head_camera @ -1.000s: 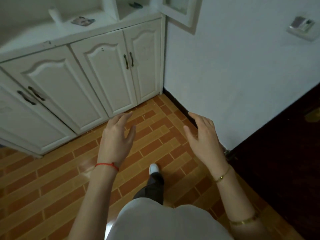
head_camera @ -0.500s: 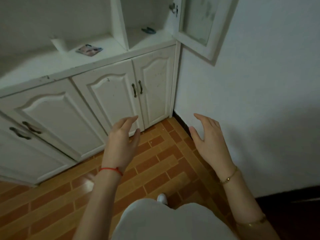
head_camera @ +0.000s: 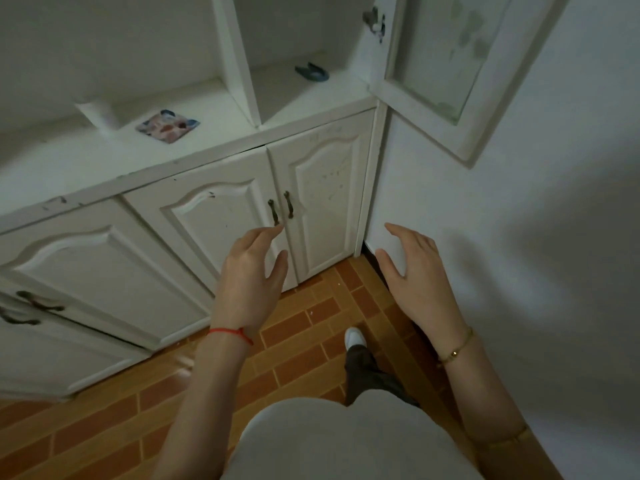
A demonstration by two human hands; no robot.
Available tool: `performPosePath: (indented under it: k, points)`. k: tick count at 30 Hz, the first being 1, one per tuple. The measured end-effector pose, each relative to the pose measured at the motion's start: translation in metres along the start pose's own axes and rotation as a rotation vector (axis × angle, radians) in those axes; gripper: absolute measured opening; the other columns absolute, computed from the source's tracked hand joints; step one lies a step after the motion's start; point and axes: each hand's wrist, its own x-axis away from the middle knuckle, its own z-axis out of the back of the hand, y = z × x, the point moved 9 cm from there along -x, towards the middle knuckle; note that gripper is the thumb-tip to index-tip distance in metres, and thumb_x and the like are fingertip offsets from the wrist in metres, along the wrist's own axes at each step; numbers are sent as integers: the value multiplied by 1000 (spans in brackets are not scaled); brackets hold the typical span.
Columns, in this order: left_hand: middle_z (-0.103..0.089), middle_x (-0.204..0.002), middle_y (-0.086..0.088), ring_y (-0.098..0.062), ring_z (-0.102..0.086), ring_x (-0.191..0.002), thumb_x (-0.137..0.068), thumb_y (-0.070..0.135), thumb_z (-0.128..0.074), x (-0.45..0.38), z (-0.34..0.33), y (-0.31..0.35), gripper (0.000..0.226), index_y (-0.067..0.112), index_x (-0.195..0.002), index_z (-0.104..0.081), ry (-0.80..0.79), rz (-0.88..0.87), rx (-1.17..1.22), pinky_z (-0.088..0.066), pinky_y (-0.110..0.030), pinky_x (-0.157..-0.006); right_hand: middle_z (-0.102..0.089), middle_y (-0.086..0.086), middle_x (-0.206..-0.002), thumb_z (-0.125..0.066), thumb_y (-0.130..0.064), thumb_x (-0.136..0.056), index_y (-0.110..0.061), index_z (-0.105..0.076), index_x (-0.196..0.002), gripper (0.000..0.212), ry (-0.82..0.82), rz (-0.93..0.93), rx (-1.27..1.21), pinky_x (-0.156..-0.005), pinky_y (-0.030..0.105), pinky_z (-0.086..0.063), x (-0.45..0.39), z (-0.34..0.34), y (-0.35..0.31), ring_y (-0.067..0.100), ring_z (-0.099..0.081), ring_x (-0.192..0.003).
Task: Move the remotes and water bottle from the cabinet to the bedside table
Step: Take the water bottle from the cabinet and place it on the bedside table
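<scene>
Left hand [head_camera: 247, 285] — raised in front of the cabinet [head_camera: 214, 216], fingers spread and loosely bent, holding nothing; red string on the wrist. Right hand [head_camera: 417, 275] — same posture, empty, fingers relaxed, just right of the cabinet's corner and in front of the white wall [head_camera: 519, 254]; thin gold bracelet on that wrist, a second one higher up the forearm.

Count: two hands, neither touching anything. Two dark handles [head_camera: 281, 211] side by side on the cabinet's right pair of lower doors, just above the left hand's fingertips; two more handles at the cabinet's far left. One glass-paned upper door [head_camera: 440, 64] hangs open at the cabinet's right.

On the cabinet's shelf ledge: one white cylindrical thing [head_camera: 98, 112], too blurred to tell if it is the water bottle; one patterned square card [head_camera: 167, 126] just right of it. In the open compartment to the right, one small dark blue object [head_camera: 311, 72]. No remote can be made out.

One white shoe [head_camera: 354, 337] on the brick-pattern floor [head_camera: 304, 317] below the cabinet.

Against half a second ago: the cabinet sits closer and lower in view, more of the upper compartment shows, the hands are nearer the door handles, and a trouser leg now shows behind the shoe.
</scene>
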Motion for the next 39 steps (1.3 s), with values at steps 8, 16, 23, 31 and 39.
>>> performPosePath:
  k: [8, 16, 23, 31, 39]
  points:
    - [-61, -125, -5, -23, -58, -113, -94, 17, -58, -136, -29, 15, 40, 15, -134, -55, 79, 37, -17, -39, -22, -93, -50, 1, -141, -51, -31, -99, -18, -43, -144, 47, -40, 117, -12, -105, 17, -25, -161, 7, 11, 14, -37, -134]
    - [-59, -131, -3, -19, -54, -123, -95, 20, -56, -242, -33, 32, 42, 17, -136, -53, 183, 33, -7, -40, -24, -104, -51, 0, -140, -52, -30, -99, -20, -44, -143, 46, -45, 230, -56, -106, 18, -26, -284, 19, -2, 12, -35, -134]
    - [-60, -130, -4, -20, -55, -121, -95, 19, -57, -299, -32, 26, 42, 17, -136, -54, 203, 9, -14, -43, -26, -104, -51, 0, -140, -53, -29, -98, -19, -45, -142, 46, -45, 252, -86, -105, 16, -24, -340, 9, -12, 10, -36, -133]
    - [-60, -129, -3, -19, -57, -119, -94, 19, -57, -398, 19, 45, 40, 16, -134, -55, 328, -142, -7, -41, -21, -100, -53, 0, -138, -53, -30, -98, -17, -47, -141, 44, 106, 363, -103, -106, 21, -30, -427, 42, -68, 15, -42, -133]
    - [-62, -127, -6, -22, -60, -115, -92, 18, -59, -525, 78, 82, 40, 14, -131, -58, 429, -250, 24, -37, -16, -94, -56, -1, -137, -52, -30, -99, -19, -49, -138, 41, 311, 475, -148, -101, 21, -33, -534, 111, -137, 14, -47, -128]
